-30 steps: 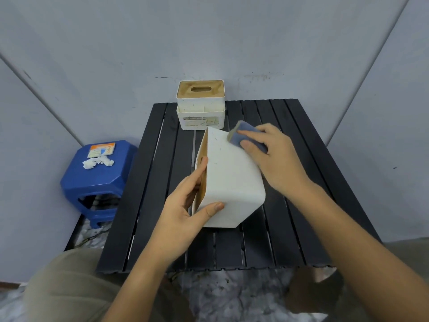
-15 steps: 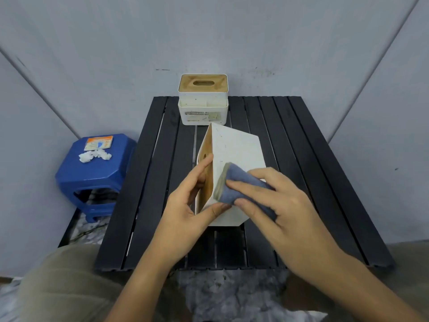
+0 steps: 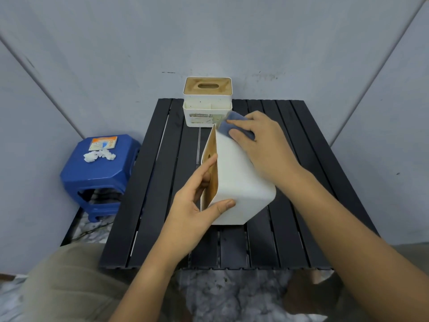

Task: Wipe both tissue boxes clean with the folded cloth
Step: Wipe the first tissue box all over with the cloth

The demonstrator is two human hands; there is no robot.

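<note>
A white tissue box with a wooden lid lies tipped on its side in the middle of the black slatted table, lid facing left. My left hand grips its near left edge, thumb on the white face and fingers on the lid. My right hand presses the folded blue cloth onto the box's far top corner. A second white tissue box with a wooden slotted lid stands upright at the table's far edge.
A blue plastic stool stands left of the table, carrying a small packet and crumpled white tissue bits. Grey walls close in behind and on both sides. My knee shows at the lower left.
My right hand slid the cloth from the box's near end back up to its far top corner. My left hand kept its hold on the box.
</note>
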